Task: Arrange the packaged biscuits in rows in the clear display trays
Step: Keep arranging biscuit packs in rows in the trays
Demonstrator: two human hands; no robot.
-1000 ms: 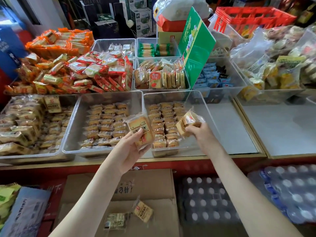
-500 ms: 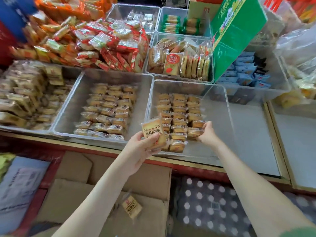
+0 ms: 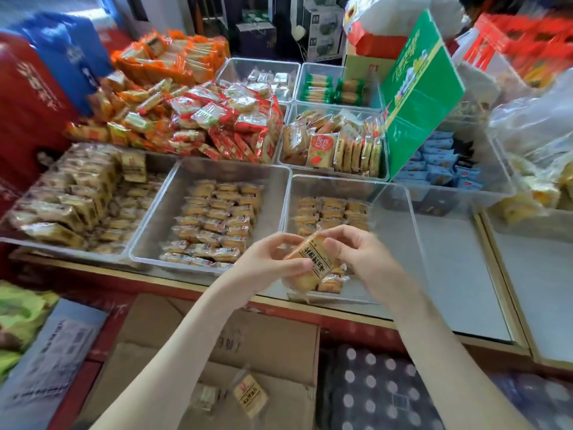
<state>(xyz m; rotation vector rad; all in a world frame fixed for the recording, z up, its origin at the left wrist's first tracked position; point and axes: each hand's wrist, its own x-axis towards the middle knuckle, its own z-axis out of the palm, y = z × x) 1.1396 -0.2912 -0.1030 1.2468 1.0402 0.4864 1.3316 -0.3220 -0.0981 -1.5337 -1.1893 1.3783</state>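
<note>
Both hands meet over the front edge of the right clear tray [image 3: 400,218]. My left hand [image 3: 269,262] grips a yellow biscuit packet [image 3: 313,262] from the left, and my right hand [image 3: 362,256] pinches the same packet from the right. Rows of matching small biscuit packets [image 3: 331,212] lie in that tray behind the hands. The middle clear tray [image 3: 161,231] holds more rows of biscuit packets [image 3: 217,221]. Part of the held stack is hidden by my fingers.
A left tray [image 3: 62,197] is piled with biscuit packs. Red and orange snack packs [image 3: 192,119] and further trays stand behind, beside a green box [image 3: 418,97]. Below the counter lie a cardboard box [image 3: 217,352] with loose packets [image 3: 249,395] and bottled water [image 3: 372,392].
My right hand left the biscuit rows in the right tray and came back to the packet in my left hand. Both hands now hold it together near the tray's front.
</note>
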